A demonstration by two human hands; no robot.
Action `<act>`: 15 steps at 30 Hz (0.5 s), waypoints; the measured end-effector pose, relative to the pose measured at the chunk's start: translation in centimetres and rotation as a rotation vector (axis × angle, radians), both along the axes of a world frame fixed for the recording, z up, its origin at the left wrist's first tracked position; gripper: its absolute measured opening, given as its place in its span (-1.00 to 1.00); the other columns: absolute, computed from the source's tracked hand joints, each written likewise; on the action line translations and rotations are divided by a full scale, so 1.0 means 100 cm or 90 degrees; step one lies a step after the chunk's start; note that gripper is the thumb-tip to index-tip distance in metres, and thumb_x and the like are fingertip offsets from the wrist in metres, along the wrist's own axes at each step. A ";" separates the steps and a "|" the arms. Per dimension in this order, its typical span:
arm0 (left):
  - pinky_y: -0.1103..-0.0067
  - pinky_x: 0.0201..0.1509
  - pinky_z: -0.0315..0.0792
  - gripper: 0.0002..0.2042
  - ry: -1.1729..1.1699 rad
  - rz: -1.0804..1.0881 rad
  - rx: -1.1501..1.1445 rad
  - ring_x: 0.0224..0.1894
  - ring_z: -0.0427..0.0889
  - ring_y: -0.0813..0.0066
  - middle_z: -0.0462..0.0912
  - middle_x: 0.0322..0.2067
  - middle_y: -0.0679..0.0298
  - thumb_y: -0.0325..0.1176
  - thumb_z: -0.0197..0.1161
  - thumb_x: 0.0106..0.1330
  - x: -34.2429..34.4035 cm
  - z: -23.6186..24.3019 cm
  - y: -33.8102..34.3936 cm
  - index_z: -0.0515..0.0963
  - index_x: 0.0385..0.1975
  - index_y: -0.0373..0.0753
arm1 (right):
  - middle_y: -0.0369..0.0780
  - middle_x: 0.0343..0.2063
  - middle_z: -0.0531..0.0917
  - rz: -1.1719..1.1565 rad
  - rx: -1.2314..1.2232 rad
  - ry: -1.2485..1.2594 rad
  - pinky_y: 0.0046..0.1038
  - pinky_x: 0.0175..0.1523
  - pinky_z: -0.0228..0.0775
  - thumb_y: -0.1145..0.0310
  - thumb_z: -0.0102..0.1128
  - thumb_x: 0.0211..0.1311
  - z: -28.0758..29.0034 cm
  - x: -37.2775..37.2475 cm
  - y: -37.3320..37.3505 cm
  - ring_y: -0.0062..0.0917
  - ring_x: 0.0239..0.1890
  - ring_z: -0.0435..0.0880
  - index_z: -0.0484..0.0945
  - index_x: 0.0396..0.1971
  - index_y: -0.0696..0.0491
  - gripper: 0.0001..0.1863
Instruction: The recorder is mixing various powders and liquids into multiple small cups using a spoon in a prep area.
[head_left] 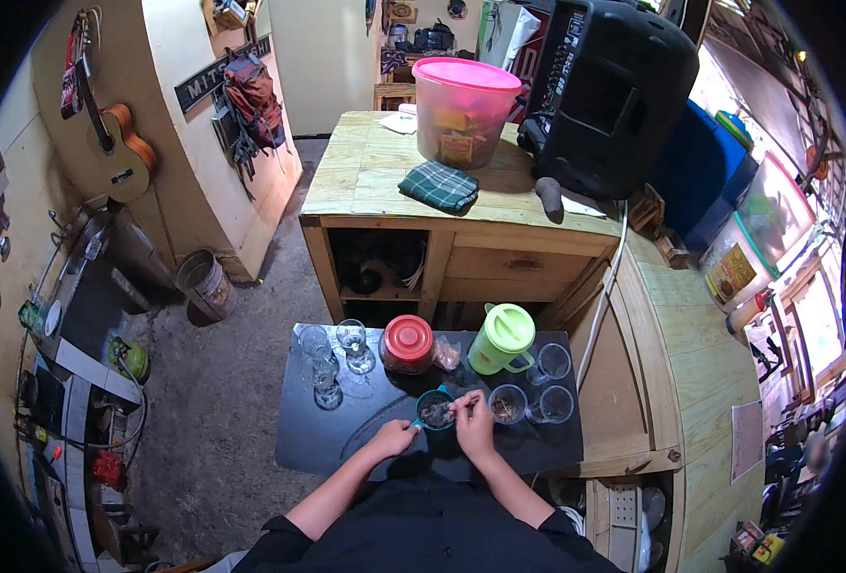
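Observation:
My left hand grips the handle of a small teal strainer or cup with dark bits inside. My right hand is closed at its right rim, fingers pinched on something small I cannot make out. Beside it stands a clear cup with brownish contents, and further right are two more clear cups. A lime-green lidded pitcher, a red-lidded container and a small pinkish bag stand behind. Several clear glasses are at the left of the black tabletop.
A wooden cabinet behind carries a pink-lidded bucket, green cloth and black speaker. A wooden counter runs along the right. At left are a sink area, gas cylinder and bucket.

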State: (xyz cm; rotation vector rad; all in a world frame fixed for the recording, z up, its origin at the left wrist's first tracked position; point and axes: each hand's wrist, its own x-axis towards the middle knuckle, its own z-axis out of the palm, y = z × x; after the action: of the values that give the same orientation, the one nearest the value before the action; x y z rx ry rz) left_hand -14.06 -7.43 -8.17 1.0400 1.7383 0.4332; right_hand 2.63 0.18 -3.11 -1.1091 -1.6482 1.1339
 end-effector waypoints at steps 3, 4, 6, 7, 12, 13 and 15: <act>0.30 -0.11 0.40 -0.60 0.000 -0.007 -0.018 -0.25 0.60 0.03 0.61 -0.44 -0.05 -0.05 0.00 0.29 -0.001 0.005 0.003 0.58 -0.30 -0.30 | -0.17 -0.57 0.56 0.020 0.059 -0.085 -0.52 -0.34 0.45 0.58 -0.03 0.22 -0.006 0.002 -0.002 -0.53 -0.46 0.62 0.28 -0.39 0.17 -0.93; 0.30 -0.10 0.40 -0.60 -0.010 -0.001 -0.031 -0.24 0.60 0.03 0.61 -0.43 -0.05 -0.05 0.00 0.29 0.000 0.009 0.002 0.58 -0.28 -0.29 | -0.15 -0.55 0.58 0.034 0.041 -0.079 -0.52 -0.31 0.46 0.60 -0.02 0.19 0.001 0.003 0.000 -0.52 -0.43 0.63 0.30 -0.41 0.18 -0.94; 0.30 -0.09 0.39 -0.60 -0.020 0.005 -0.043 -0.24 0.60 0.03 0.61 -0.42 -0.05 -0.05 0.00 0.28 0.000 0.010 0.001 0.58 -0.27 -0.28 | -0.13 -0.54 0.59 0.049 0.023 -0.073 -0.51 -0.28 0.46 0.61 -0.01 0.17 0.009 0.005 0.004 -0.50 -0.40 0.64 0.32 -0.43 0.19 -0.94; 0.30 -0.10 0.39 -0.61 -0.009 0.002 -0.031 -0.25 0.60 0.04 0.61 -0.43 -0.04 -0.05 0.00 0.28 0.000 0.008 0.001 0.58 -0.28 -0.28 | -0.12 -0.50 0.61 0.100 0.042 -0.048 -0.50 -0.24 0.47 0.62 0.00 0.14 0.012 0.006 0.007 -0.47 -0.36 0.65 0.34 -0.47 0.21 -0.95; 0.30 -0.12 0.39 -0.62 -0.010 0.010 -0.020 -0.27 0.61 0.07 0.61 -0.44 -0.01 -0.05 0.00 0.28 -0.001 0.006 0.000 0.58 -0.28 -0.26 | -0.13 -0.37 0.66 0.269 0.229 -0.028 -0.45 -0.15 0.48 0.68 0.04 0.04 0.027 0.012 0.021 -0.38 -0.24 0.66 0.44 -0.53 0.23 -0.95; 0.30 -0.11 0.40 -0.62 -0.016 0.012 -0.037 -0.25 0.60 0.07 0.61 -0.43 -0.01 -0.05 0.00 0.28 -0.001 0.008 0.001 0.58 -0.27 -0.26 | -0.14 -0.35 0.66 0.288 0.204 -0.065 -0.44 -0.14 0.49 0.69 0.07 0.00 0.025 0.017 0.021 -0.35 -0.23 0.66 0.49 -0.50 0.22 -0.93; 0.30 -0.10 0.40 -0.62 -0.023 0.012 -0.054 -0.24 0.60 0.07 0.62 -0.42 -0.01 -0.05 0.00 0.28 -0.001 0.012 0.003 0.58 -0.26 -0.26 | -0.15 -0.33 0.66 0.307 0.179 -0.103 -0.43 -0.13 0.49 0.70 0.09 -0.04 0.022 0.023 0.017 -0.33 -0.22 0.65 0.53 -0.48 0.21 -0.89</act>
State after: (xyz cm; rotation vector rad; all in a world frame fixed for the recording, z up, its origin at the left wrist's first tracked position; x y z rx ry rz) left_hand -14.20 -7.14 -6.92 0.9504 1.7213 0.3846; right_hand 4.96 1.91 -0.87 -0.6514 -2.2015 1.0752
